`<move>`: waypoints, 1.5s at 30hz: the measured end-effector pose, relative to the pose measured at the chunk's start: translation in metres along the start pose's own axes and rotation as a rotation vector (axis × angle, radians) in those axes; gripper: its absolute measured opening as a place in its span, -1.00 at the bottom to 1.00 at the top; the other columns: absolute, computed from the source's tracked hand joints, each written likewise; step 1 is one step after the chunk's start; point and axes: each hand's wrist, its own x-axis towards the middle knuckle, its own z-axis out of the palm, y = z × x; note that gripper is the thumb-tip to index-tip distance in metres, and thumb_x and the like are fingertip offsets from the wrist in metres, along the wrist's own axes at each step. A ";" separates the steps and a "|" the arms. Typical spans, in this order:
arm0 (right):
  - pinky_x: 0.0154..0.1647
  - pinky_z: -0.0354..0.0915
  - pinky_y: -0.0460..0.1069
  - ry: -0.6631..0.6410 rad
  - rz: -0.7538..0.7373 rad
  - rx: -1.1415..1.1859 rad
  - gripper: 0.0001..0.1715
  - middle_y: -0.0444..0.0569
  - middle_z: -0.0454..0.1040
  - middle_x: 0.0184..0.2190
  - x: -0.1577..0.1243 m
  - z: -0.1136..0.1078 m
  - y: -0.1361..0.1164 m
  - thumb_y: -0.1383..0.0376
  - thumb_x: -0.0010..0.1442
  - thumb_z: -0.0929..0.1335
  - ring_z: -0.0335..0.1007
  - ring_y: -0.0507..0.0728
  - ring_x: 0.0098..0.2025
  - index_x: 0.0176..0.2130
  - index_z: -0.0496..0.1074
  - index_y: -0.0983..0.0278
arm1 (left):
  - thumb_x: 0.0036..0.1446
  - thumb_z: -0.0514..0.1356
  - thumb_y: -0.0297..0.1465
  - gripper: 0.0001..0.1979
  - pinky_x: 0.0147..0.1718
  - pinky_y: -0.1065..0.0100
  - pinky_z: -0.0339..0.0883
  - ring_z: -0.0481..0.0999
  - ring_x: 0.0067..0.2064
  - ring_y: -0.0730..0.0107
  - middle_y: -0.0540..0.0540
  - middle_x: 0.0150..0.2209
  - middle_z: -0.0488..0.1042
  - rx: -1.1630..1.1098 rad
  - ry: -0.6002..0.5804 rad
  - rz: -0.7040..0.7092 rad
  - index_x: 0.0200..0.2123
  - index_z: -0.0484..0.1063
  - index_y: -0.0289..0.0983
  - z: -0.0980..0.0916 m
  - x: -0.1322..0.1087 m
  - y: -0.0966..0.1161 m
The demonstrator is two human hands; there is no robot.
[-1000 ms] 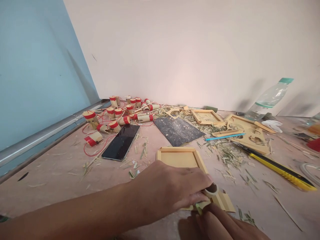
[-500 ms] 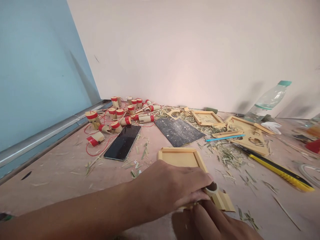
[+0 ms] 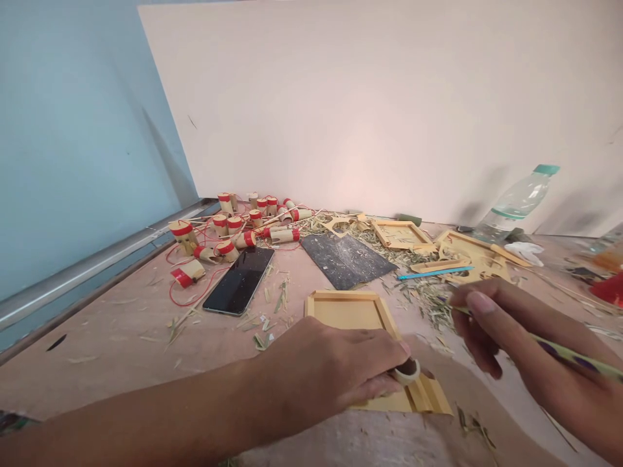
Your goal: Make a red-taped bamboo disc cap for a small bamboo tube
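Note:
My left hand (image 3: 335,363) is closed round a short bamboo tube (image 3: 407,373), whose open, pale-rimmed end sticks out past the fingertips. The rest of the tube is hidden by the fingers. Hand and tube are over a yellow cardboard tray (image 3: 348,312) with folded edges. To the right, my right hand (image 3: 516,344) pinches a pencil (image 3: 567,355) with a yellow-green, dark-spotted barrel. Its thin end points left, above scattered shavings, apart from the tube.
Several bamboo pieces with red bands (image 3: 226,250) and red strings are heaped at back left, behind a phone (image 3: 239,282). A dark sandpaper sheet (image 3: 345,263) lies mid-table. Cardboard trays (image 3: 402,235), a blue stick (image 3: 433,273) and a tilted bottle (image 3: 518,201) are at back right.
My right hand has left the tube and moved up and right, now with the pencil in it, covering the yellow cutter. My left hand stays on the tube.

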 end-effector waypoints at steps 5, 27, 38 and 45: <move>-0.48 0.38 0.01 0.056 -0.026 0.072 -0.47 -0.18 0.45 -0.61 0.033 0.019 0.035 -0.15 0.55 0.15 0.45 0.16 -0.57 -0.27 0.37 0.09 | 0.41 0.28 -0.40 -0.75 -0.30 0.53 0.39 0.61 -0.33 0.53 0.12 -0.04 0.70 -0.177 0.314 -0.295 0.10 0.53 -0.07 -0.012 0.006 -0.007; 0.20 0.50 0.37 0.065 -0.174 -0.547 -0.28 0.19 0.63 0.24 0.051 0.003 0.095 0.51 0.37 0.15 0.59 0.48 0.22 0.36 0.49 0.32 | 0.33 0.11 -0.21 -0.60 -0.12 0.17 0.48 0.59 -0.07 0.15 -0.14 0.01 0.55 -0.110 0.723 -0.663 0.17 0.34 -0.18 -0.038 0.008 -0.082; 0.14 0.49 0.35 -0.025 0.040 -0.758 -0.61 0.11 0.62 0.19 0.056 -0.006 0.111 0.45 0.49 0.33 0.58 0.39 0.17 0.18 0.58 0.20 | 0.27 0.15 -0.19 -0.50 0.18 -0.01 0.38 0.48 0.25 -0.03 -0.23 0.31 0.46 0.120 0.646 -0.580 0.23 0.35 -0.19 -0.047 0.009 -0.095; 0.16 0.48 0.31 -0.079 0.068 -0.732 -0.66 0.08 0.63 0.15 0.058 -0.002 0.120 0.38 0.52 0.35 0.57 0.33 0.17 0.20 0.57 0.20 | 0.24 0.18 -0.21 -0.52 0.03 0.01 0.50 0.63 -0.05 0.07 -0.24 0.15 0.55 0.123 0.590 -0.634 0.19 0.31 -0.20 -0.044 0.002 -0.106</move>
